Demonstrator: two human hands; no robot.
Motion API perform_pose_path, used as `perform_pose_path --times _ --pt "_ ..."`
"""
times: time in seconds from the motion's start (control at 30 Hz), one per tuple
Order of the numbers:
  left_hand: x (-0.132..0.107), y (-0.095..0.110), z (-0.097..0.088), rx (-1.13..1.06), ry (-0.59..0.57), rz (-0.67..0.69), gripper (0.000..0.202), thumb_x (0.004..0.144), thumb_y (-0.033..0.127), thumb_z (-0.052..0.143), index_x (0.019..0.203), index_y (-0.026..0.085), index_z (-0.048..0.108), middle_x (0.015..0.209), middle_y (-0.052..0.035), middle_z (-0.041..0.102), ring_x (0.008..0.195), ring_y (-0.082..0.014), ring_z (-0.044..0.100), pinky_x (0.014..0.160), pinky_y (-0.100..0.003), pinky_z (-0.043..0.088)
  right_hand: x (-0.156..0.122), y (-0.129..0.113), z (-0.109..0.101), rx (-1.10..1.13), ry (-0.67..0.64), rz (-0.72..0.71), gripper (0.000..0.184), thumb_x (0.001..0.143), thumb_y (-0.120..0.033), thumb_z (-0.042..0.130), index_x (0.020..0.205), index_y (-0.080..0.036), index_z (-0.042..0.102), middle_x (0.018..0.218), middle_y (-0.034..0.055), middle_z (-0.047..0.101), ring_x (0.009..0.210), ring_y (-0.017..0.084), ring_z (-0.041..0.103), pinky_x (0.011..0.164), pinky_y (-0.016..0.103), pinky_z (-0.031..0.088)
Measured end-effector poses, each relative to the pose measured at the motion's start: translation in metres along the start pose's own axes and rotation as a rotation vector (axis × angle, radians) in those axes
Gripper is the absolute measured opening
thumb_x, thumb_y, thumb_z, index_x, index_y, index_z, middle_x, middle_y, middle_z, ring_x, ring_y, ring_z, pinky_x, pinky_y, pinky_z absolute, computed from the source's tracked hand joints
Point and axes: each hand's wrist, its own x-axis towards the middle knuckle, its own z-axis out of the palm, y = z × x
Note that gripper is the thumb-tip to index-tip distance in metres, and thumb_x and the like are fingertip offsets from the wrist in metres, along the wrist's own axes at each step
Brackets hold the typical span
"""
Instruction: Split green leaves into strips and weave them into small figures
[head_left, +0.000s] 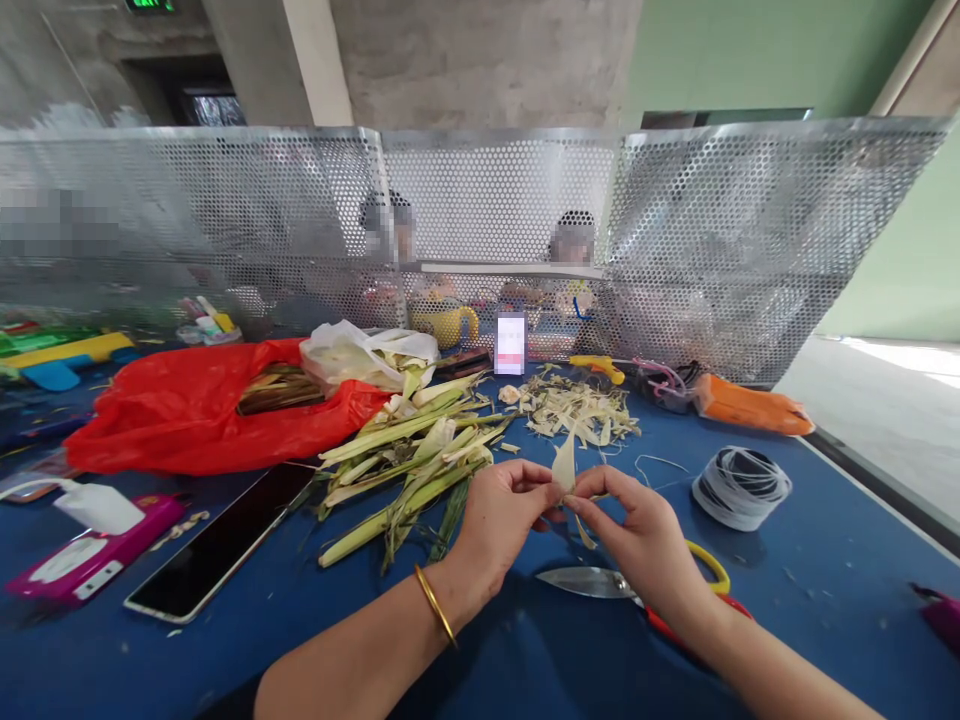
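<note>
A pale strip of corn husk (565, 462) stands up between my two hands, its tip pointing away. My left hand (510, 505) pinches it from the left with thumb and fingers. At its lower right edge, my right hand (622, 515) is also closed in a pinch; whether a thread lies in it cannot be made out. Under my right wrist lie scissors (589, 581), blades to the left, with yellow and red handles. A heap of green husks (409, 450) is left of my hands, and beyond them a pile of husk scraps (585, 408).
A spool of white string (741, 488) and an orange packet (752, 405) lie at the right. On the left are a black phone (225, 540), a magenta power strip (97, 555) and a red plastic bag (180, 410). A perforated metal divider (502, 190) closes the back, with people behind it.
</note>
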Motion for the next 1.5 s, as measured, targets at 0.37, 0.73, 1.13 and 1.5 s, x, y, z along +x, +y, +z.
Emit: perform_pose_path --times 0.37,0.73,1.13,1.5 --pt "-0.002 -0.002 0.004 0.010 -0.042 -0.012 0.030 0.055 0.029 0.084 0.076 0.015 0.067 0.067 -0.0021 0.070 0.063 -0.0144 0.063 0.061 -0.024 0.047 0.002 0.006 0.005 0.197 0.013 0.126 0.008 0.078 -0.026 0.061 0.076 -0.020 0.057 0.069 -0.0015 0.060 0.066 0.015 0.054 0.062 0.026 0.044" --pt "0.001 -0.001 0.000 -0.027 -0.054 -0.068 0.024 0.062 0.028 0.079 0.077 0.015 0.064 0.065 -0.0011 0.067 0.064 -0.0144 0.064 0.058 -0.023 0.045 0.003 0.015 0.007 0.358 -0.102 0.261 0.021 0.082 -0.034 0.059 0.068 -0.019 0.054 0.063 -0.0022 0.057 0.060 0.013 0.051 0.054 0.024 0.041" --pt "0.001 -0.001 -0.003 -0.010 -0.115 -0.122 0.025 0.057 0.030 0.080 0.066 0.014 0.064 0.061 -0.0001 0.062 0.058 -0.0120 0.057 0.055 -0.023 0.041 0.001 0.009 0.004 0.340 -0.066 0.199 0.013 0.081 -0.025 0.062 0.075 -0.020 0.052 0.063 -0.0049 0.055 0.058 0.012 0.050 0.053 0.023 0.041" --pt "0.002 0.002 -0.005 -0.123 -0.052 -0.241 0.027 0.053 0.026 0.081 0.067 0.014 0.062 0.058 0.0019 0.059 0.053 -0.0093 0.054 0.050 -0.022 0.030 0.000 0.004 0.000 0.071 -0.032 -0.219 0.010 0.088 -0.016 0.058 0.086 -0.022 0.065 0.083 0.0026 0.064 0.078 0.017 0.062 0.070 0.027 0.049"
